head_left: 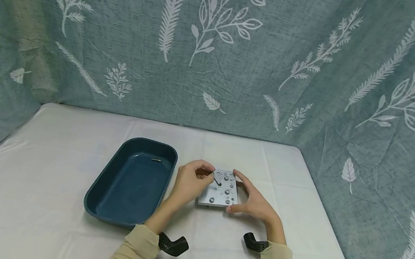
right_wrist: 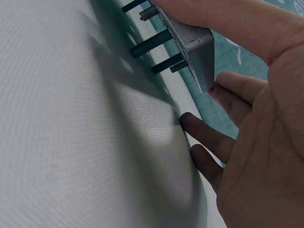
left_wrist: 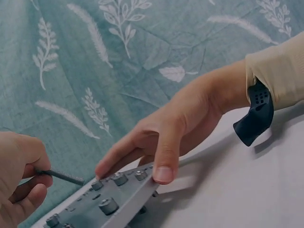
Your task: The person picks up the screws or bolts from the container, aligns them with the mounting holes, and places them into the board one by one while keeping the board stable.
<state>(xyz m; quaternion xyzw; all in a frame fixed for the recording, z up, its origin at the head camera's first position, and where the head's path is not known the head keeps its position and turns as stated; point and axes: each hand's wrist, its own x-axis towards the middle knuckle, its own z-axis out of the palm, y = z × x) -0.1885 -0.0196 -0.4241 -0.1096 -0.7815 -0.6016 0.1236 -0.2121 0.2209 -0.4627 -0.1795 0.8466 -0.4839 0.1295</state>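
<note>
A square silver metal plate [head_left: 205, 194] with several socket-head screws in it is raised above the white table. My left hand [head_left: 187, 183] pinches a threaded screw [left_wrist: 69, 176] between thumb and fingers, tilted, its free end close over the plate's upper face. Along the right side, my right hand [head_left: 257, 202] grips the plate, thumb at the near corner and a fingertip at the far corner. Several threaded screw shanks [right_wrist: 151, 43] stick out of the plate's underside in the right wrist view. The pinched end of the left hand's screw is hidden by the fingers.
Left of the plate stands a dark blue tray [head_left: 95, 180], close beside my left forearm. Inside it, toward the far end, lies a small brass-coloured screw [head_left: 155, 160]. A leaf-patterned green curtain [head_left: 181, 88] hangs behind and beside the white-covered table [head_left: 55, 150].
</note>
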